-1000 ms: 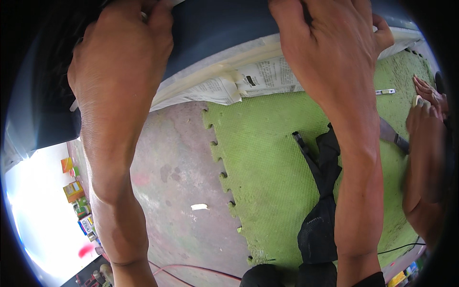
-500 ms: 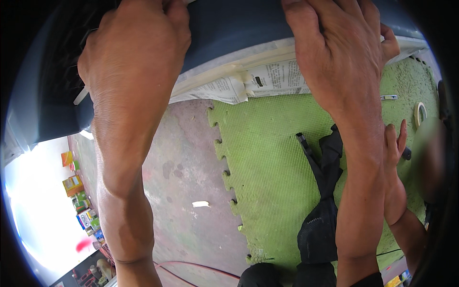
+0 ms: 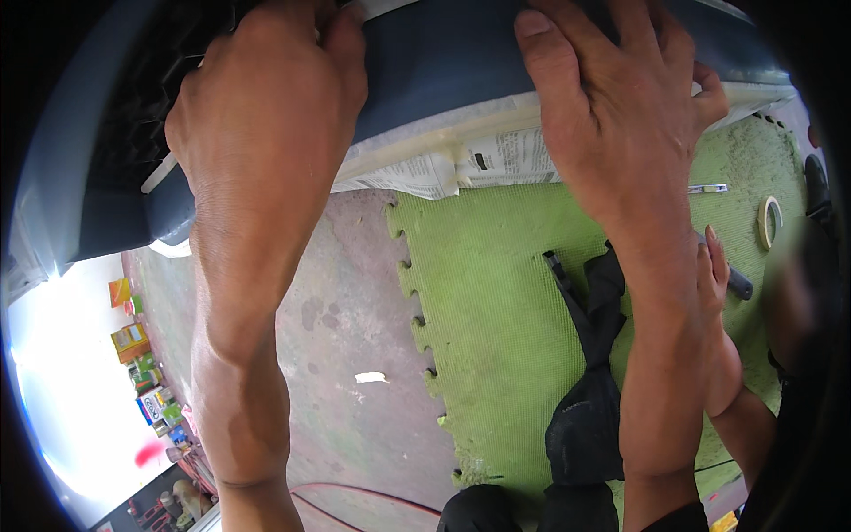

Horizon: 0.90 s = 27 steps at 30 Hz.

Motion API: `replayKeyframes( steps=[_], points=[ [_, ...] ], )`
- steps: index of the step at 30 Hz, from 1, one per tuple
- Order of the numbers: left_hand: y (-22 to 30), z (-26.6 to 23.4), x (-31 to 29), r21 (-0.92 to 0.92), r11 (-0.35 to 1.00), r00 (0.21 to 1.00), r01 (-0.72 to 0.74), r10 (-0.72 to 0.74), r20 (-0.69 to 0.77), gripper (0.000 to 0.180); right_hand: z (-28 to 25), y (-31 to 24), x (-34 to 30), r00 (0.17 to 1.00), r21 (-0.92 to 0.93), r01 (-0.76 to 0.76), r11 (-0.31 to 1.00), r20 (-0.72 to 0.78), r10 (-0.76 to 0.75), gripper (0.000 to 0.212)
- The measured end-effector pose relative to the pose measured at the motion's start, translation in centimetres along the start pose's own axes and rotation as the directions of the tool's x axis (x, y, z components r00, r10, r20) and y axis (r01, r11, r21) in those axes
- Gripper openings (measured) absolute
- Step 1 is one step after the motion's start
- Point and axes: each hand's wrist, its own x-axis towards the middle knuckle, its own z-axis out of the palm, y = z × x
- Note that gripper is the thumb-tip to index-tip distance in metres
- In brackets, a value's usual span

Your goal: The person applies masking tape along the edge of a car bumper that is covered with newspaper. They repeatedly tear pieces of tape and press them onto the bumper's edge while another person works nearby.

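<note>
Both arms reach up to a dark blue-grey panel [image 3: 434,62], which looks like a car bumper. Masking tape [image 3: 399,142] runs along its lower edge, with newspaper [image 3: 510,155] hanging from it. At the upper left, my left hand [image 3: 275,97] is closed, its fingertips largely hidden by the hand itself. A pale strip [image 3: 390,7] shows beside its thumb; I cannot tell whether the fingers hold it. My right hand [image 3: 612,97] lies on the panel farther right, fingers apart, thumb stretched out. Black honeycomb grille [image 3: 146,111] sits left of my left hand.
Green foam mat [image 3: 487,293] covers the floor at right, with black cloth [image 3: 581,426], a tape roll [image 3: 770,222] and a small cutter-like tool [image 3: 707,188]. Another person's hand [image 3: 716,270] is beside my right forearm. Cans and boxes [image 3: 146,377] line the left; a red hose [image 3: 355,490] lies below.
The panel and both hands sit slightly lower in the picture. My right thumb and more of that hand's fingers now show. The other person's hand has shifted left, and a dark cylinder behind it shows more.
</note>
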Motion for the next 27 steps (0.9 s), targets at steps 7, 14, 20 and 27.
replayKeyframes(
  steps=[7,14,20,27],
  points=[
    [-0.9,0.0,0.3,0.044,0.998,0.998,-0.039,0.037,0.057,0.036,-0.3,-0.6,0.4,0.987,-0.175,-0.037,0.984,0.150,0.064,0.035],
    [0.0,-0.2,0.3,0.082,0.997,0.997,0.007,-0.013,0.075,0.033,1.1,-1.2,0.2,0.999,0.026,-0.018,1.000,-0.048,0.019,0.036],
    [0.8,-0.9,-0.1,0.039,0.999,1.000,-0.022,0.021,0.022,0.026,1.0,-2.7,0.3,0.998,0.055,-0.049,0.997,0.040,0.047,0.041],
    [2.1,-0.9,-0.8,-0.015,1.000,0.997,-0.028,0.027,-0.073,0.021,2.8,-5.1,-0.3,1.000,0.172,0.009,0.985,0.014,-0.012,0.043]
  ],
)
